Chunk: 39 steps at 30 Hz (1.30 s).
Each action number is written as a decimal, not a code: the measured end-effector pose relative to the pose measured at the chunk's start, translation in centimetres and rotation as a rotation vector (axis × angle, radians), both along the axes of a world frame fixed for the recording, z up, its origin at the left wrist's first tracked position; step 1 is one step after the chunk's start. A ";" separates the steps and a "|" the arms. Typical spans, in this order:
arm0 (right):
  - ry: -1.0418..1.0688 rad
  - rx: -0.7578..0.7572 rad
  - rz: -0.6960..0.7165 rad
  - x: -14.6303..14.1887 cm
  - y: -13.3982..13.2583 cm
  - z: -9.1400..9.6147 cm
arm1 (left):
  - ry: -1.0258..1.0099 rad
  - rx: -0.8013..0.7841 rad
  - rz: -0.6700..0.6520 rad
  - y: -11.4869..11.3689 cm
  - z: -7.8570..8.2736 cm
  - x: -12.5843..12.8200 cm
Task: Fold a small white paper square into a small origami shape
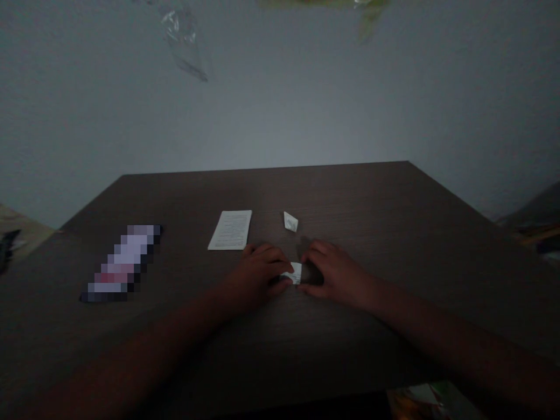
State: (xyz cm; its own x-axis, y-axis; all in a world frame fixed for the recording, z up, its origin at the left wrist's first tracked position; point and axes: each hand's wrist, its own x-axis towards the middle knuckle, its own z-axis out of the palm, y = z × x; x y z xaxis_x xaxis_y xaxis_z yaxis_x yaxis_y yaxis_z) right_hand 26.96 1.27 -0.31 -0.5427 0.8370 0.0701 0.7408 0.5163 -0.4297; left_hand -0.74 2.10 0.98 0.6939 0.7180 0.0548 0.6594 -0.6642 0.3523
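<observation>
We look down at a dark, wood-grained tabletop (359, 195) with its far edge along a pale wall (306, 111). Midway between the left and right edges, in its nearer half, lies a small piece of white paper (296, 273). The left hand (260, 275) has its fingers curled over the paper's left end and its thumb at the side facing us, nearly closed, seemingly to steady so light a thing. The right hand (336, 273) curves half open at the other end, thumb and fingers well parted; we cannot tell whether its tips touch the paper, but the two hands frame it from both sides.

Beyond them, towards the far edge, a little folded paper (290, 222) stands alone, apart from the fingers. A printed paper stack (230, 231) lies just past the left knuckles, perhaps set there to be within reach. Nearer the left edge rests a phone (125, 262), its screen pixelated, well apart from the hands, leaving them elbow room.
</observation>
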 end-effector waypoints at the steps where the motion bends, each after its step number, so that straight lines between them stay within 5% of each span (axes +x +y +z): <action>1: 0.016 -0.007 0.014 0.2 0.0 0.1 | 0.009 0.019 0.002 0.0 0.0 -0.1; 20: 0.061 0.129 0.020 -0.4 -0.1 -1.2 | 0.004 0.052 -0.026 -0.8 -0.3 0.5; 31: 0.101 0.112 -0.031 -0.3 2.3 -1.6 | -0.009 0.024 -0.010 -0.8 -0.1 0.6; 39: 0.102 0.144 0.017 -0.3 1.0 -1.5 | 0.045 0.150 -0.022 -0.7 -1.2 0.6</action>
State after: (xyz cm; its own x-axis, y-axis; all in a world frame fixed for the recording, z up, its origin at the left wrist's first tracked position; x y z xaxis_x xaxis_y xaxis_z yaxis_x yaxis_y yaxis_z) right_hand 26.70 2.24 -1.82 -0.5410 0.8048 0.2441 0.6879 0.5904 -0.4222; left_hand -0.09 1.39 -0.22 0.7135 0.6887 0.1288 0.6569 -0.7215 0.2189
